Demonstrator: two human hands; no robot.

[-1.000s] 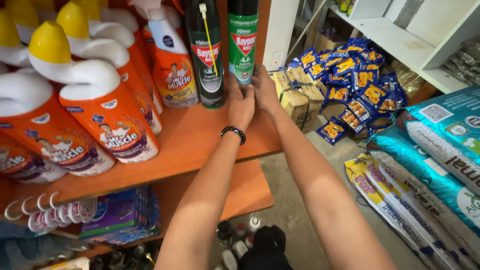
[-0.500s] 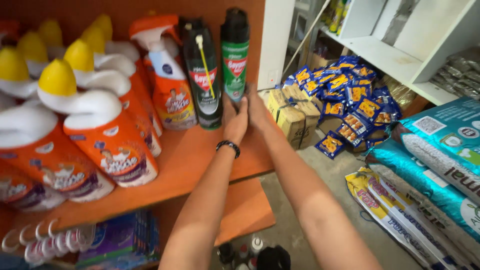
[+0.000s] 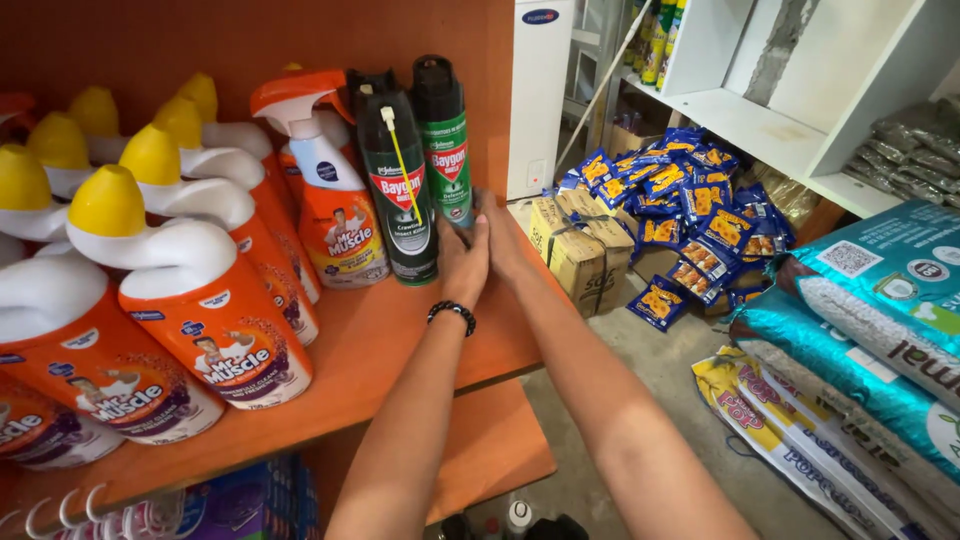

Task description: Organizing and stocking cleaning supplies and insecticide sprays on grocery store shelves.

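far left: bent-neck cleaner bottles [image 3: 215, 330], orange w/ yellow caps, packed in rows on the orange shelf [image 3: 420, 350], labels facing out so they read from the front.
next: trigger spray bottle [image 3: 335, 200], orange head, upright, nozzle pointing left, just beside the cans.
cans: dark spray can [image 3: 402, 190] w/ a yellow straw fixed to its side, touching the green spray can [image 3: 447, 150]; both upright at the back wall, near the shelf's right end.
left hand [image 3: 462, 262]: black bead bracelet at wrist, palm pressed to the green can's lower part, fingers curled round it; looks like a steadying grip.
right hand [image 3: 500, 235]: cupped vs the same can from the right, wrapped round its base. both hands closed on it, can standing on the shelf.
right of shelf: cardboard boxes [image 3: 575, 250] on the floor w/ blue snack packets [image 3: 690, 210] heaped on & behind.
far right: big sacks [image 3: 860, 340] lying stacked, white shelving [image 3: 790, 120] above.
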